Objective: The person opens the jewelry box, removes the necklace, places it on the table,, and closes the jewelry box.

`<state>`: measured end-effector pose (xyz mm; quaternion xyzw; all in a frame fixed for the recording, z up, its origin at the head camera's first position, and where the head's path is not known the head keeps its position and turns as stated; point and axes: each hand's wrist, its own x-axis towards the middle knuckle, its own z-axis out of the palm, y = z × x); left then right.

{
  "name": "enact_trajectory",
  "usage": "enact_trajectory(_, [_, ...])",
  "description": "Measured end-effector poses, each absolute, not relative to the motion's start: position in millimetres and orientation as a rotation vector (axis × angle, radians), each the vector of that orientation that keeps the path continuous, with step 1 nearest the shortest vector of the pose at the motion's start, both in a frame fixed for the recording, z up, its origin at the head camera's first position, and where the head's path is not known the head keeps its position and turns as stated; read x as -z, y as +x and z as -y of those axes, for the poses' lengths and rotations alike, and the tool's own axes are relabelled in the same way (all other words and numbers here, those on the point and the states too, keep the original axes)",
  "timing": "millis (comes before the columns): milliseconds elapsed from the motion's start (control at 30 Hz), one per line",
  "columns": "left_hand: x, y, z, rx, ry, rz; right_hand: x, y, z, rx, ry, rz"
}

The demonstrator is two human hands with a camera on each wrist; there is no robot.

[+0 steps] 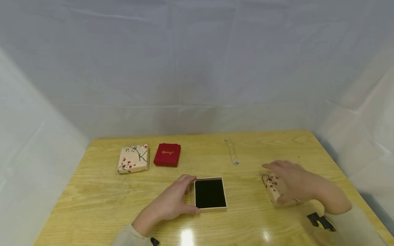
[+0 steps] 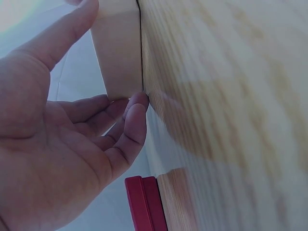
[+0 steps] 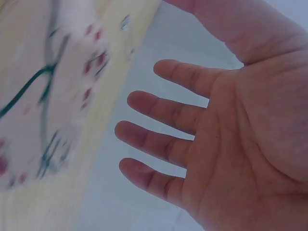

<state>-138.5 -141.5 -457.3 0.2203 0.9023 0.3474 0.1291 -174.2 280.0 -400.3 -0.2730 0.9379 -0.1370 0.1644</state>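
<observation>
An open box bottom (image 1: 210,193) with a dark lining and pale rim lies on the table, and my left hand (image 1: 173,200) holds it by its left side. The thumb is at the near corner and the fingers at the far one; the left wrist view shows its plain cream wall (image 2: 118,53) between them. To the right, a floral box lid (image 1: 272,187) lies on the table, partly hidden under my right hand (image 1: 293,181). That hand hovers over the lid with its fingers spread and straight, apart from the printed top (image 3: 48,96) in the right wrist view.
A thin necklace (image 1: 232,153) with a blue pendant lies toward the back. A red box (image 1: 167,155) with gold lettering and another floral box (image 1: 133,159) stand at the back left. White cloth (image 1: 197,68) hangs behind and beside the wooden table (image 1: 92,205).
</observation>
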Motion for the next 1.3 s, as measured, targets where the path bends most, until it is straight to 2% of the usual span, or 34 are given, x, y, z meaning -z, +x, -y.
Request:
enact_trajectory(433, [456, -138, 142, -1.022, 0.647, -2.618, 422, -171, -310, 0.332, -0.670, -2.679])
enact_trajectory(1300, [456, -137, 142, -1.035, 0.679, -2.609, 438, -175, -318, 0.471, -0.755, -2.582])
